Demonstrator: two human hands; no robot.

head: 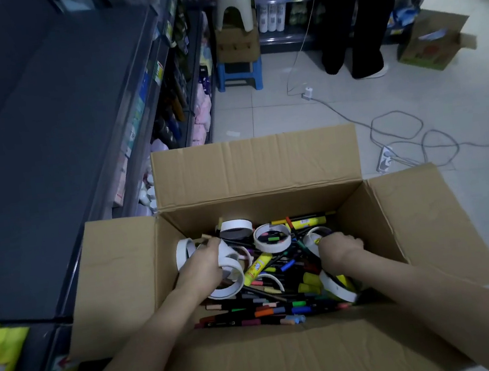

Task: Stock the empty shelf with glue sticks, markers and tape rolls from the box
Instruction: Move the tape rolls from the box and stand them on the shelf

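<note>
An open cardboard box (253,165) stands on the floor below me, filled with white tape rolls (271,237), yellow glue sticks (258,268) and several coloured markers (271,310). My left hand (202,267) is down in the left side of the box, closed around white tape rolls (231,267). My right hand (340,249) is in the right side, fingers curled over a white tape roll (313,238) and a yellow item. The empty dark shelf (47,141) runs along my left.
Lower stocked shelves (166,108) sit left of the box. A blue stool (238,73) carrying a carton and a white stool stands ahead. A person's dark trouser legs (351,33), another carton (431,39) and a power strip with looped cables (397,135) lie on the tiled floor.
</note>
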